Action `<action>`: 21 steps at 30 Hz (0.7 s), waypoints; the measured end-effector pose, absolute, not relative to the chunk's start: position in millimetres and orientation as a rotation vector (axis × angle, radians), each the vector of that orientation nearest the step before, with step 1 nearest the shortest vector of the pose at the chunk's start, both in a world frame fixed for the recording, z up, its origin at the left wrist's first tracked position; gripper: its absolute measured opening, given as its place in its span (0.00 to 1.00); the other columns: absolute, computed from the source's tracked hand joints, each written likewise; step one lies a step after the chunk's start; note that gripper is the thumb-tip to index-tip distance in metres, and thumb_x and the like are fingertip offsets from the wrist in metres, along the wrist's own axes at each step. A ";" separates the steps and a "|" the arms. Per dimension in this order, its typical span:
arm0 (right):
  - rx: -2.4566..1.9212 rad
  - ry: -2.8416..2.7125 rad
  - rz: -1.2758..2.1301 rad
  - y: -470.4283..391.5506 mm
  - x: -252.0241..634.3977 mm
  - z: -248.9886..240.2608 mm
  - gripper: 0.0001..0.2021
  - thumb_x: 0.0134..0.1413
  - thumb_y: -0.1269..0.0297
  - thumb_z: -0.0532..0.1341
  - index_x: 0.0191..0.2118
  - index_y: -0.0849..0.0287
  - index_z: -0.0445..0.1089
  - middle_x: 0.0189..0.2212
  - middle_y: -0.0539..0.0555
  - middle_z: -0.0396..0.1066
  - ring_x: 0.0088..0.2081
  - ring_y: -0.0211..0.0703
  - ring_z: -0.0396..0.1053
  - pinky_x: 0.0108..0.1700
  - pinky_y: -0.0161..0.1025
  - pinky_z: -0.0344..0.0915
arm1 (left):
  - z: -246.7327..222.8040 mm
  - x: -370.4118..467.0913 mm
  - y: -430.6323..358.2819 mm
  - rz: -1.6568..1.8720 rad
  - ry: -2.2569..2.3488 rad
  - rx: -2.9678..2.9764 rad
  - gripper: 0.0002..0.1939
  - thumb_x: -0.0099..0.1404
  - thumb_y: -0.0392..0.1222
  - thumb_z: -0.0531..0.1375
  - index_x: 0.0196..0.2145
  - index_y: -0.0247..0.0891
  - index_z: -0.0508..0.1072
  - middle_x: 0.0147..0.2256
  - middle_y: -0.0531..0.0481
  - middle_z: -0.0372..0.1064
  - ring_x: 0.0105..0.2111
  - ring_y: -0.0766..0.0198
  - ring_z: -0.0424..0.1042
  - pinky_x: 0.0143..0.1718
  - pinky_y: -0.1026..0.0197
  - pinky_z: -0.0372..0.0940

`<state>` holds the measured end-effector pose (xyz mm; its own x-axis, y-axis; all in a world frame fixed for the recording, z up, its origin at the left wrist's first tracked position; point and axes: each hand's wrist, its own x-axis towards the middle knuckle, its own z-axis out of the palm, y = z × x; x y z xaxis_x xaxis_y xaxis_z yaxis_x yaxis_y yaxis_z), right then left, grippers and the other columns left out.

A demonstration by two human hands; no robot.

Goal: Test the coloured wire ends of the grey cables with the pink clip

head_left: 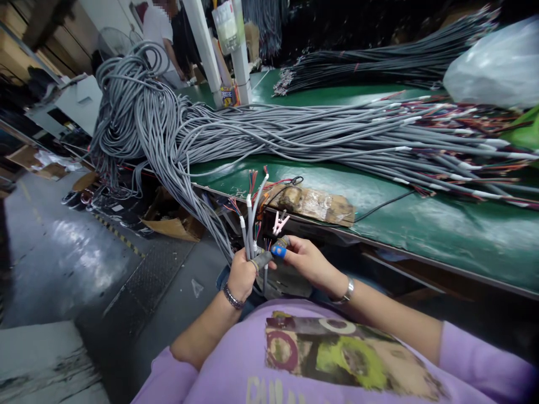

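My left hand [248, 269] is wrapped round several grey cables [249, 230], which stand up out of the fist with white-banded ends and bare coloured wires [251, 180]. A grey cover sits on the left thumb. Close beside it, my right hand [297, 253] pinches at the wire ends of one cable; a blue band and grey covers wrap its fingertips. What lies between those fingertips is too small to make out. Just above the right hand, a pink clip [279, 223] hangs at the bench edge.
A large bundle of grey cables [261, 132] runs along the green bench [421, 224] and droops off its left end. A taped block [315, 203] lies at the front edge. Behind are black cables [362, 70] and a plastic bag [497, 64]. Another person [162, 39] stands at the back left.
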<state>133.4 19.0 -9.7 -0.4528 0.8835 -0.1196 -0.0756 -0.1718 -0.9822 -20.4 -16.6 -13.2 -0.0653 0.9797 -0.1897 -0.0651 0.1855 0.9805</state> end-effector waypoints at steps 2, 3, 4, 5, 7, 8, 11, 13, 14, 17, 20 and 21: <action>-0.992 -1.360 1.690 19.6 133.7 -10.7 0.19 0.44 0.47 0.65 0.27 0.59 0.65 0.20 0.49 0.68 0.23 0.35 0.58 0.27 0.34 0.55 | -11.3 -18.8 -16.5 1.176 1.302 0.982 0.16 0.54 0.51 0.64 0.23 0.34 0.73 0.18 0.50 0.69 0.19 0.69 0.62 0.21 0.66 0.51; -1.007 -1.356 1.671 20.0 134.0 -11.6 0.19 0.43 0.47 0.65 0.26 0.59 0.66 0.20 0.48 0.67 0.23 0.34 0.57 0.26 0.34 0.55 | -10.4 -18.1 -16.2 1.187 1.307 0.975 0.16 0.54 0.51 0.64 0.23 0.34 0.73 0.18 0.50 0.69 0.19 0.68 0.62 0.22 0.65 0.52; -1.022 -1.352 1.653 20.2 134.3 -12.7 0.19 0.43 0.47 0.66 0.26 0.59 0.66 0.20 0.48 0.66 0.23 0.34 0.57 0.26 0.34 0.54 | -9.9 -17.4 -15.7 1.196 1.313 0.971 0.16 0.54 0.51 0.64 0.22 0.34 0.73 0.17 0.50 0.69 0.20 0.68 0.63 0.23 0.65 0.53; -1.036 -1.348 1.641 20.5 134.7 -14.0 0.19 0.42 0.47 0.66 0.25 0.60 0.66 0.19 0.47 0.65 0.23 0.34 0.56 0.26 0.34 0.54 | -9.8 -17.0 -15.2 1.204 1.316 0.969 0.16 0.54 0.51 0.64 0.21 0.34 0.72 0.17 0.50 0.68 0.20 0.67 0.63 0.24 0.65 0.54; -1.050 -1.339 1.635 20.7 135.6 -15.9 0.19 0.42 0.47 0.66 0.25 0.60 0.67 0.19 0.47 0.64 0.23 0.33 0.56 0.26 0.34 0.55 | -11.2 -16.5 -14.4 1.214 1.314 0.975 0.17 0.55 0.50 0.64 0.19 0.34 0.72 0.17 0.49 0.69 0.21 0.67 0.65 0.26 0.64 0.57; -1.049 -1.336 1.638 20.5 136.1 -16.3 0.19 0.42 0.48 0.66 0.26 0.60 0.67 0.20 0.47 0.64 0.23 0.34 0.56 0.26 0.34 0.55 | -12.4 -16.5 -14.0 1.221 1.310 0.978 0.17 0.55 0.50 0.64 0.19 0.34 0.72 0.18 0.49 0.69 0.22 0.66 0.66 0.27 0.64 0.58; -1.027 -1.341 1.641 18.9 137.1 -14.0 0.18 0.43 0.49 0.66 0.25 0.60 0.67 0.20 0.48 0.65 0.23 0.34 0.57 0.27 0.34 0.56 | -15.0 -16.9 -13.4 1.228 1.310 0.950 0.16 0.55 0.49 0.64 0.20 0.34 0.71 0.19 0.49 0.70 0.23 0.65 0.68 0.27 0.64 0.59; -0.991 -1.356 1.652 17.7 137.0 -10.4 0.17 0.43 0.49 0.66 0.23 0.59 0.66 0.19 0.47 0.64 0.23 0.34 0.56 0.27 0.35 0.56 | -14.8 -17.1 -13.1 1.221 1.318 0.912 0.16 0.55 0.50 0.64 0.20 0.34 0.71 0.18 0.49 0.69 0.22 0.65 0.68 0.25 0.64 0.59; -0.971 -1.368 1.657 17.4 136.8 -8.5 0.17 0.44 0.49 0.66 0.23 0.59 0.66 0.19 0.47 0.63 0.23 0.34 0.56 0.28 0.35 0.56 | -14.2 -17.0 -12.9 1.218 1.321 0.895 0.16 0.54 0.51 0.64 0.20 0.34 0.70 0.17 0.49 0.69 0.21 0.65 0.68 0.24 0.65 0.59; -0.957 -1.397 1.641 18.6 135.3 -4.7 0.17 0.45 0.48 0.64 0.24 0.58 0.66 0.20 0.47 0.63 0.23 0.35 0.57 0.28 0.36 0.57 | -11.6 -16.0 -12.4 1.240 1.318 0.837 0.16 0.52 0.51 0.65 0.22 0.35 0.68 0.16 0.51 0.67 0.19 0.66 0.67 0.23 0.65 0.60; -1.030 -1.383 1.595 22.2 132.8 -5.3 0.18 0.44 0.47 0.65 0.28 0.59 0.66 0.23 0.49 0.66 0.26 0.37 0.60 0.29 0.35 0.58 | -10.5 -14.5 -12.3 1.247 1.325 0.787 0.17 0.50 0.51 0.67 0.23 0.35 0.68 0.16 0.53 0.67 0.18 0.68 0.66 0.21 0.65 0.60; -1.047 -1.374 1.593 23.4 131.7 -6.1 0.18 0.43 0.47 0.65 0.29 0.59 0.66 0.24 0.49 0.67 0.26 0.37 0.61 0.29 0.35 0.59 | -10.6 -13.9 -12.4 1.241 1.331 0.784 0.17 0.50 0.51 0.67 0.24 0.35 0.68 0.16 0.53 0.67 0.17 0.68 0.66 0.20 0.66 0.59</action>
